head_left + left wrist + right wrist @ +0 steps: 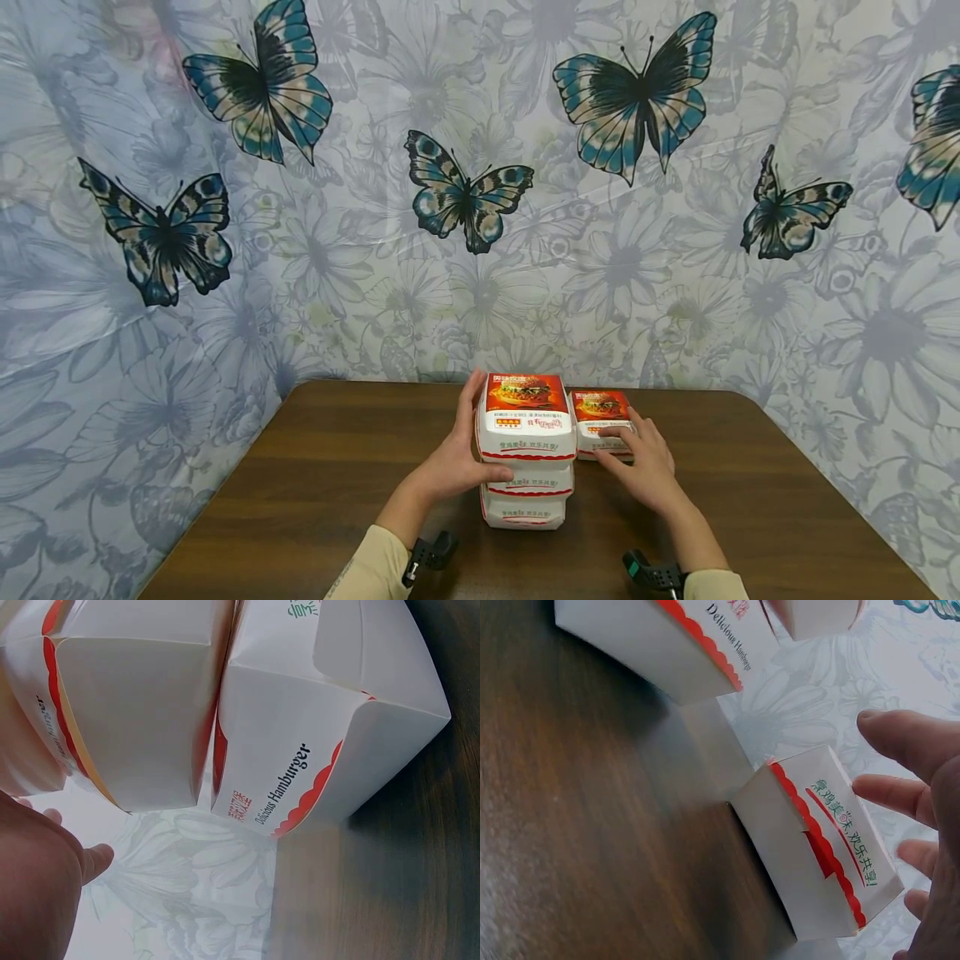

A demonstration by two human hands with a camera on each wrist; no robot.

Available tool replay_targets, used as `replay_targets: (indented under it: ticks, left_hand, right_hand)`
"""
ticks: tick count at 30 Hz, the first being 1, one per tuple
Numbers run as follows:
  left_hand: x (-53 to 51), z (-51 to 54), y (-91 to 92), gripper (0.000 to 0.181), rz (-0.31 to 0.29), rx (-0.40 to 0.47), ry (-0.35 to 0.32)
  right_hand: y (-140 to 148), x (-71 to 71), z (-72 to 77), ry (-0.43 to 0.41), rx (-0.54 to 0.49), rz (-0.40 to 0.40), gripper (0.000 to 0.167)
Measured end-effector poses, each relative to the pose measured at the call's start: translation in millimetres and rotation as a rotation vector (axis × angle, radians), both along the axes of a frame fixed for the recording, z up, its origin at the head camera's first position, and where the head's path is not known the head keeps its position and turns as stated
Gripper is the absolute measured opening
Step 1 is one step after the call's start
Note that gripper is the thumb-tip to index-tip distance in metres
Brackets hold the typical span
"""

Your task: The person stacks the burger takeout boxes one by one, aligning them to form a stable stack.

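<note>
Three white-and-red hamburger boxes stand stacked at the table's middle: a top box (527, 421) with a burger picture, a middle box (540, 480) and a bottom box (522, 511). My left hand (450, 454) grips the stack's upper part from the left, thumb across the front and fingers at the far side of the top box. To the right a single hamburger box (600, 406) lies on the table. My right hand (645, 462) is at that box's right side, fingers spread and rather straight, fingertips at its top and front edge. The left wrist view shows the left hand (41, 877) beside stacked boxes.
The brown wooden table (337, 458) ends at a wall covering (337, 275) with butterflies and flowers. Black wrist straps (429, 557) sit on both forearms.
</note>
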State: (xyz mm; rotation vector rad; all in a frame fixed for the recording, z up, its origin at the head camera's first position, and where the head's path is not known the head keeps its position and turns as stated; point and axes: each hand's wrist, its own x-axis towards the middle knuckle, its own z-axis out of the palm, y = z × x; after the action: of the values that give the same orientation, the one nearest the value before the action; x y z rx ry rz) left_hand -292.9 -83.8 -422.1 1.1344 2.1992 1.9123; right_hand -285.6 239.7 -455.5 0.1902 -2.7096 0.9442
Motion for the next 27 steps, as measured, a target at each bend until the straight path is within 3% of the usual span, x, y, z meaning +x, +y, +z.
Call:
replay_targets:
  ticks: [4, 9, 18, 27]
  left_hand:
    - [-0.8, -1.3, -1.3, 0.132, -0.003, -0.004, 0.008]
    - [-2.4, -3.8, -2.9, 0.132, -0.008, -0.012, 0.007]
    - [-2.8, -5.2, -5.5, 0.133, -0.014, -0.008, 0.017]
    - [-2.8, -6.7, -7.9, 0.132, -0.032, -0.007, 0.023]
  right_hand:
    - [-2, 2.2, -1.0, 0.005, 0.023, -0.004, 0.047]
    - [-4, 2.6, -2.8, 0.07, 0.07, -0.048, 0.051]
    - [-6, 2.0, -5.7, 0.117, 0.096, -0.107, 0.038]
    - [-3, 2.5, -11.5, 0.005, 0.028, -0.116, 0.039]
